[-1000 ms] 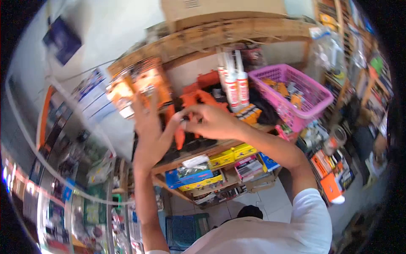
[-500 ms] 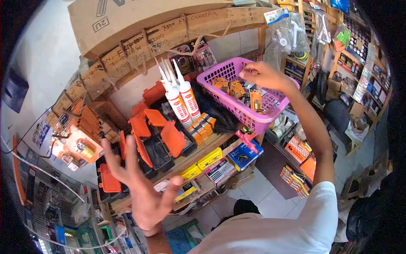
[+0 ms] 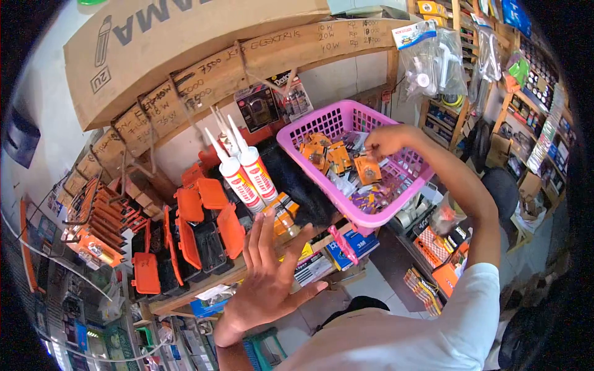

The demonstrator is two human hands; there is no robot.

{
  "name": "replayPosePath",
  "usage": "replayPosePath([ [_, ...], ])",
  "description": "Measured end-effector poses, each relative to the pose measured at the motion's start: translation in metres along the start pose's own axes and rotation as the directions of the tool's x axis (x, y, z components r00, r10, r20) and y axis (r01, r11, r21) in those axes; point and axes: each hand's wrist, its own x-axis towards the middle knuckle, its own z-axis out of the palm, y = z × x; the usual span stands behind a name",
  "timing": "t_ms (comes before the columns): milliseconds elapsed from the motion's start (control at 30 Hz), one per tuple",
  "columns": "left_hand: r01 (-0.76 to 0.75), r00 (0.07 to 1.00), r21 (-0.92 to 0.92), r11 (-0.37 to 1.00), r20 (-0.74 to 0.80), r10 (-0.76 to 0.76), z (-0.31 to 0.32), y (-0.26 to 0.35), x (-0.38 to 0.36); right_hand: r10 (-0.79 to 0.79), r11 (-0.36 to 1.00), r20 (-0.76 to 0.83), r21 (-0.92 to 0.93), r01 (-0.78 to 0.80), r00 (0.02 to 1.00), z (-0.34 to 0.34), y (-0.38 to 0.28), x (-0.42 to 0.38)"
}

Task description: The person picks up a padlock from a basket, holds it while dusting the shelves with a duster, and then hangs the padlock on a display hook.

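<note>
Lowered since the earlier frame, the right hand [image 3: 393,141] is inside the pink perforated plastic basket [image 3: 371,220], fingers curled at a small orange cardboard packet [image 3: 367,170], grip unclear. The left hand [image 3: 265,285], fingers spread, hovers near white-and-red plastic sealant tubes [image 3: 257,176].

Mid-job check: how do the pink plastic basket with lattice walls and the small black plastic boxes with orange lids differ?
The pink basket is one large piece; the black boxes are several, each much smaller. The basket shows no lid, whereas the boxes have orange lids, flipped open. The basket has the right hand in it; the boxes have none. Both are open-topped.
</note>
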Motion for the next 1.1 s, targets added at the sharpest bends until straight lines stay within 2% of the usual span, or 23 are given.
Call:
replayPosePath([
  [33, -0.001, 1.000, -0.063, 0.998, 0.008, 0.002, 0.007, -0.002, 0.005, -0.035, 0.992, -0.133, -0.129, 0.018, 0.991, -0.013, -0.021, -0.019],
  [67, -0.002, 1.000, -0.128, 0.992, 0.014, 0.004, 0.014, -0.003, 0.012, -0.036, 0.991, -0.128, -0.135, 0.019, 0.991, -0.024, -0.035, -0.034],
  [133, 0.007, 1.000, -0.155, 0.988, 0.021, -0.004, 0.025, -0.002, 0.027, -0.169, 0.985, -0.363, -0.092, 0.145, 0.916, -0.038, -0.057, -0.060],
  [167, 0.012, 0.999, -0.178, 0.984, 0.032, -0.006, 0.030, -0.001, 0.035, -0.169, 0.985, -0.358, -0.090, 0.146, 0.918, -0.045, -0.069, -0.072],
  [200, 0.016, 0.999, -0.184, 0.983, 0.036, -0.010, 0.033, 0.001, 0.047, -0.227, 0.974, -0.447, -0.084, 0.212, 0.865, -0.050, -0.082, -0.085],
  [233, -0.005, 0.999, -0.381, 0.925, -0.038, -0.010, 0.035, 0.003, 0.061, -0.278, 0.957, -0.530, -0.083, 0.277, 0.801, -0.052, -0.093, -0.093],
  [267, -0.040, 0.993, -0.560, 0.828, -0.111, -0.027, 0.038, 0.004, 0.074, -0.275, 0.958, -0.523, -0.076, 0.277, 0.807, -0.051, -0.103, -0.099],
  [300, -0.053, 0.982, -0.588, 0.807, -0.175, -0.064, 0.052, -0.005, 0.081, -0.334, 0.936, -0.592, -0.119, 0.330, 0.733, -0.049, -0.112, -0.103],
  [333, -0.077, 0.980, -0.699, 0.711, -0.186, -0.076, 0.055, -0.004, 0.091, -0.389, 0.911, -0.655, -0.167, 0.378, 0.648, -0.044, -0.119, -0.105],
  [400, -0.163, 0.982, -0.847, 0.506, -0.188, 0.000, 0.058, 0.006, 0.108, -0.443, 0.882, -0.623, -0.173, 0.438, 0.645, -0.030, -0.130, -0.104],
  [433, -0.160, 0.982, -0.846, 0.508, -0.189, -0.005, 0.062, 0.011, 0.112, -0.498, 0.849, -0.590, -0.182, 0.496, 0.636, -0.024, -0.132, -0.104],
  [500, 0.050, 0.997, -0.974, 0.219, 0.063, 0.053, 0.070, 0.021, 0.115, -0.519, 0.834, -0.572, -0.174, 0.524, 0.635, -0.012, -0.132, -0.103],
  [600, 0.007, 1.000, -0.989, 0.150, 0.008, 0.004, 0.088, 0.030, 0.115, -0.532, 0.826, -0.544, -0.164, 0.540, 0.649, -0.001, -0.125, -0.111],
  [667, 0.058, 0.998, -0.991, 0.121, 0.058, -0.004, 0.096, 0.022, 0.098, -0.326, 0.895, -0.459, 0.132, 0.426, 0.827, -0.003, -0.126, -0.140],
  [733, 0.036, 0.998, -0.999, -0.038, 0.039, -0.059, 0.094, 0.015, 0.078, -0.394, 0.791, -0.216, 0.416, 0.449, 0.893, 0.012, -0.109, -0.168],
  [800, 0.068, 0.980, -0.997, -0.023, 0.071, -0.185, 0.101, -0.006, 0.039, -0.618, 0.712, -0.059, 0.383, 0.589, 0.784, 0.053, -0.086, -0.171],
  [867, -0.015, 0.953, -0.984, -0.176, 0.039, -0.300, 0.107, -0.022, 0.011, -0.618, 0.741, 0.256, 0.505, 0.442, 0.743, 0.100, -0.072, -0.151],
  [933, -0.056, 0.875, -0.985, -0.164, 0.031, -0.483, 0.111, -0.033, -0.009, -0.517, 0.684, 0.359, 0.719, 0.123, 0.777, 0.151, -0.069, -0.117],
  [1000, -0.053, 0.848, -0.976, -0.211, 0.067, -0.525, 0.112, -0.036, -0.012, -0.401, 0.702, 0.329, 0.710, 0.056, 0.855, 0.208, -0.065, -0.086],
  [1033, -0.062, 0.794, -0.967, -0.249, 0.104, -0.599, 0.115, -0.036, -0.012, -0.408, 0.691, 0.328, 0.720, 0.054, 0.852, 0.236, -0.066, -0.067],
  [1067, -0.076, 0.731, -0.955, -0.285, 0.141, -0.668, 0.118, -0.034, -0.011, -0.529, 0.463, 0.077, 0.861, 0.212, 0.845, 0.263, -0.070, -0.047],
  [1100, -0.094, 0.682, -0.950, -0.297, 0.155, -0.715, 0.118, -0.027, -0.003, -0.574, 0.197, -0.193, 0.910, 0.364, 0.795, 0.285, -0.076, -0.029],
])
